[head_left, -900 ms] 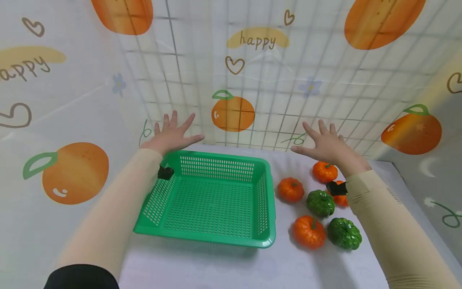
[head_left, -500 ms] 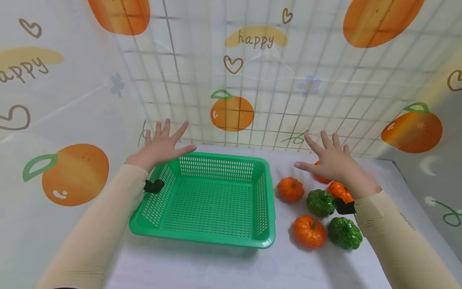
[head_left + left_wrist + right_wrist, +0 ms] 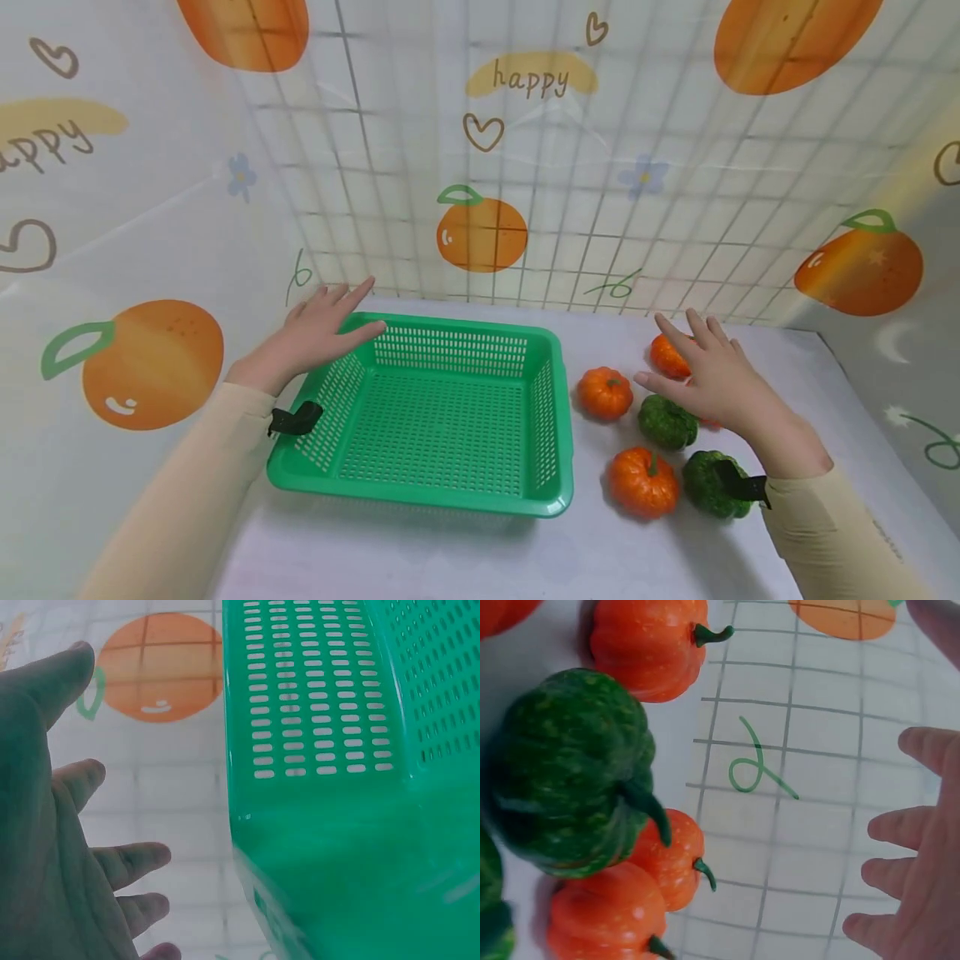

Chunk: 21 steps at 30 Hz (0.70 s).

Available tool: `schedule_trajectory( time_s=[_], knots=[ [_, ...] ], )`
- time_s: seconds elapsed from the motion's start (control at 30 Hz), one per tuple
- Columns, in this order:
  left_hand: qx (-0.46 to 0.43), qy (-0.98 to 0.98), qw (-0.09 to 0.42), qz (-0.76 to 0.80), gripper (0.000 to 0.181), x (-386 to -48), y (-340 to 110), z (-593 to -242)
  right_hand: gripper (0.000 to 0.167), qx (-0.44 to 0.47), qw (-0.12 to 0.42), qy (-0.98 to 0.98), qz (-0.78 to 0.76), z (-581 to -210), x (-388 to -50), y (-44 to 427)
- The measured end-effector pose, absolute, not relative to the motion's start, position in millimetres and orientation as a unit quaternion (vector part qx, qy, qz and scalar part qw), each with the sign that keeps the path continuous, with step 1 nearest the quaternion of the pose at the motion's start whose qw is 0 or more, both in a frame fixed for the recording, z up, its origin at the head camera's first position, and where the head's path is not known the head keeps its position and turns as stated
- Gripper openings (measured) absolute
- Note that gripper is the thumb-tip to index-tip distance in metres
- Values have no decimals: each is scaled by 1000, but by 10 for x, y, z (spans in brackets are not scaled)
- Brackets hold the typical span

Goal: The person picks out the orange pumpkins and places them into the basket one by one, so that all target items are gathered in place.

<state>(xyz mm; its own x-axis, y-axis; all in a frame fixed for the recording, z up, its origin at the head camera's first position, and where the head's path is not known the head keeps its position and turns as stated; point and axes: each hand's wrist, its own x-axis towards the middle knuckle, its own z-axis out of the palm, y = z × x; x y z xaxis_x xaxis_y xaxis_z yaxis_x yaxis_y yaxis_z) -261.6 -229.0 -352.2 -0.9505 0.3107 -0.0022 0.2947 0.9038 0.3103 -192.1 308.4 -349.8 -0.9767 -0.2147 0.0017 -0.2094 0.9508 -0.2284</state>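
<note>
My left hand (image 3: 307, 335) hovers over the far left corner of a green plastic basket (image 3: 551, 500), fingers extended and thumb apart. In the left wrist view that hand (image 3: 56, 817) holds nothing and stays apart from the basket rim (image 3: 231, 750). My right hand (image 3: 723, 383), fingers spread, is above a group of small pumpkins on the right. An orange pumpkin (image 3: 604, 393) lies by the basket; nearer stand another orange pumpkin (image 3: 641, 483) and a green pumpkin (image 3: 705, 483). A second green pumpkin (image 3: 666, 423) and a far orange pumpkin (image 3: 667, 357) are partly hidden by that hand.
A white cloth (image 3: 420, 558) covers the table. Behind it rises a gridded sheet (image 3: 555, 167) printed with oranges and the word "happy". Similar printed sheets stand at the left and right. Black wrist straps (image 3: 296, 418) show on both arms.
Both hands have come down and nearer, the left drifting leftward and the right rightward. The basket and pumpkins stay in place.
</note>
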Motion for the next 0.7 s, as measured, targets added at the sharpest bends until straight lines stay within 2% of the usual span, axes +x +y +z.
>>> schedule_trajectory(
  time_s=[0.17, 0.7],
  knots=[
    [169, 961, 23, 219, 80, -2530, -2416, -3565, 99, -101, 4, 983, -150, -3586, -1719, 3176],
    [130, 911, 83, 382, 66, -2183, -2737, -3607, 94, -76, -23, 972, -222, -3913, -1225, 3105]
  ],
)
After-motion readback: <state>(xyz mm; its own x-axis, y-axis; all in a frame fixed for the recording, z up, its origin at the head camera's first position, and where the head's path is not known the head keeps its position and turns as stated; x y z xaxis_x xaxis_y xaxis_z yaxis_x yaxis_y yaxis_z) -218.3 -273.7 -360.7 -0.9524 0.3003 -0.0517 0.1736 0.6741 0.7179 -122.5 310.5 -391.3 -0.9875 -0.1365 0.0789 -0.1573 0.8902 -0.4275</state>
